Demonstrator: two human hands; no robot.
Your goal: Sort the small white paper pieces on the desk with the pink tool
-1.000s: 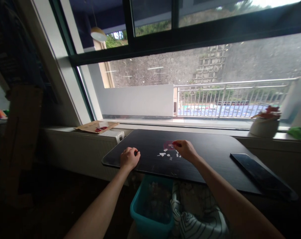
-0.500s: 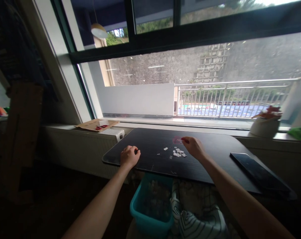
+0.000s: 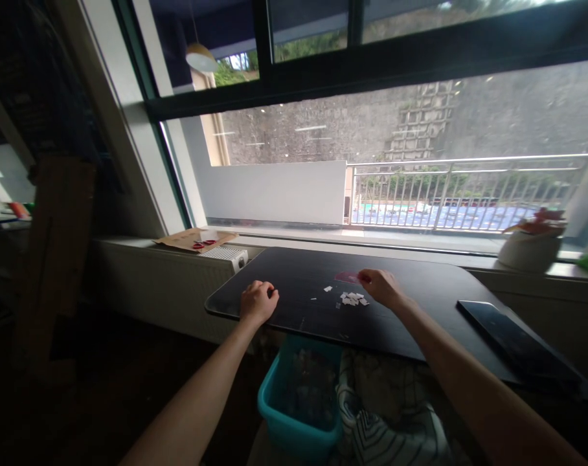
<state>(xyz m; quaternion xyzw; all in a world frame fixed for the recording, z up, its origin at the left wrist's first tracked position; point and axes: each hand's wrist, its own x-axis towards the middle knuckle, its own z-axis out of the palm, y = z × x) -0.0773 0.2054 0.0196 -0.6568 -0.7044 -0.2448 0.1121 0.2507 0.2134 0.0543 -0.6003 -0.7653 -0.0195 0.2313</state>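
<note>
My right hand (image 3: 379, 288) is closed in a pinch on the near right end of a thin pink see-through piece (image 3: 346, 277), low over the black table (image 3: 410, 323). Its exact kind cannot be made out. Just in front of that hand lies a small heap of white paper pieces (image 3: 353, 299). One more white scrap (image 3: 327, 288) and some tiny bits lie apart to the left. My left hand (image 3: 258, 301) rests at the left part of the table, its fingers curled in a loose fist with nothing visible in them.
A dark tablet-like slab (image 3: 510, 340) lies at the table's right side. Below the front edge stands a turquoise tub (image 3: 298, 414) beside striped cloth (image 3: 386, 427). Red-handled scissors (image 3: 204, 244) lie on cardboard (image 3: 177, 239) at the sill. A pot (image 3: 530, 249) stands at right.
The pink piece has tilted from a rounded outline to a flatter one in my right hand. White bits seen at it before now lie closer in the heap. My left hand stays put.
</note>
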